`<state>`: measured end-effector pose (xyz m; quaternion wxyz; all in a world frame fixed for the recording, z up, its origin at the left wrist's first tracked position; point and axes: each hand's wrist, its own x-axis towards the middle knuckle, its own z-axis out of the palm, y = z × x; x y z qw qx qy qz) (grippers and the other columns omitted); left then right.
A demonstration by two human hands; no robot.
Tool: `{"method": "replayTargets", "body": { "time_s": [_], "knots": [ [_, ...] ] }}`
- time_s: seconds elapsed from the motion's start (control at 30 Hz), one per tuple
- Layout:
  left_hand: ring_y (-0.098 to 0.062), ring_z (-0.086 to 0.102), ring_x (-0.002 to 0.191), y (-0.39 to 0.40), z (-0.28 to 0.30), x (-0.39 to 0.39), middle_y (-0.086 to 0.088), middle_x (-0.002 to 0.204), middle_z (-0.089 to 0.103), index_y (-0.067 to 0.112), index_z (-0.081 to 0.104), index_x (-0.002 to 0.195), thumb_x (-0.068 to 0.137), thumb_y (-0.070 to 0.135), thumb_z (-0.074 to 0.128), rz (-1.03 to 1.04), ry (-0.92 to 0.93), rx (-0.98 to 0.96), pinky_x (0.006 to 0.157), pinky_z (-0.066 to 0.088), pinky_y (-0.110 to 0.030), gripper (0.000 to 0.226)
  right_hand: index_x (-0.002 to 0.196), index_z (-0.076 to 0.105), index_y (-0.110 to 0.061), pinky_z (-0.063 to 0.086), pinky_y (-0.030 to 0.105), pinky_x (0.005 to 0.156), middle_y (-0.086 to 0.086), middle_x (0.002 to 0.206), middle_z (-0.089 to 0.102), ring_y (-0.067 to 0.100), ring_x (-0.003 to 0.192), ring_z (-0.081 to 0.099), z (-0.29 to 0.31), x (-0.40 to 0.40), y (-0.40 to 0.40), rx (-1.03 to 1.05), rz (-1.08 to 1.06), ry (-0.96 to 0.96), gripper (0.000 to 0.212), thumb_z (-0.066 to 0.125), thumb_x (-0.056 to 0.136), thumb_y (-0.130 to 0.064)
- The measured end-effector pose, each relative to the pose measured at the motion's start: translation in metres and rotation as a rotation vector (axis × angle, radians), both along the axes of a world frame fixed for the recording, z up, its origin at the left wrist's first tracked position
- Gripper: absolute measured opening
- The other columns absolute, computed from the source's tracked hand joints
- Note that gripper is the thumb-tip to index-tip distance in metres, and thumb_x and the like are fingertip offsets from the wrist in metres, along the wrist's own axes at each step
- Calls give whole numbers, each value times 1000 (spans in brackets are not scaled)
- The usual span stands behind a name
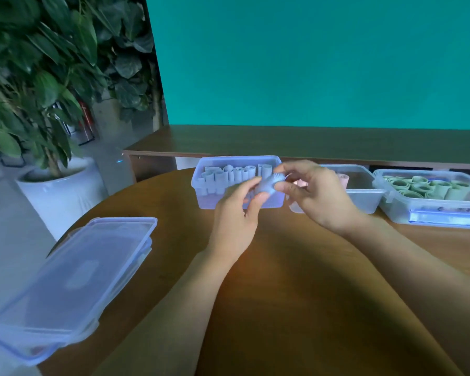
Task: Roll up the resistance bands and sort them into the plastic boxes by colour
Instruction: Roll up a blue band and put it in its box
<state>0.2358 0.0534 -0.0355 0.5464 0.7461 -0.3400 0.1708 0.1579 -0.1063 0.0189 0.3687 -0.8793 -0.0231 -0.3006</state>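
Table (296, 280) in front of me: brown wood, smooth, slight sheen. Boxes, e.g. centre box (201, 185): clear plastic, glossy. Lids (73, 272) lower left: same translucent plastic, smooth. Band (269, 185) in my fingers: pale blue, matt, rubbery look. Pot (65, 191) at left: white, glossy. Wall (310, 63): flat matt teal.

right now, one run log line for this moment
step: rolling | left hand + right hand: hold blue band roll | blue box: open, rolls inside

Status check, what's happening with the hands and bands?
Left hand and right hand both pinching a blue band roll. Blue box just behind, open. Nothing in the way.
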Motion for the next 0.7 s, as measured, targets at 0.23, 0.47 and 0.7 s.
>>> {"method": "replayTargets", "body": {
  "time_s": [0.23,0.47,0.7],
  "knots": [
    [-13,57,113,20,-14,39,-1,123,64,17,59,134,100,33,58,384,-17,-139,90,53,-26,38,110,71,-8,57,40,87,9,100,74,25,84,70,36,90,-7,-169,-64,101,17,71,93,-12],
    [-13,55,109,22,-19,52,2,116,60,13,62,128,101,20,57,464,-11,-202,89,52,-33,29,117,72,-12,41,16,77,8,111,73,15,89,60,25,153,0,-318,-96,402,30,76,89,-19],
    [-8,53,108,20,-21,51,-1,117,59,13,63,126,100,19,58,460,-7,-229,87,47,-15,27,105,72,-12,56,34,85,7,106,73,24,104,65,23,174,18,-332,-110,512,23,80,84,-18]
  ]
}}
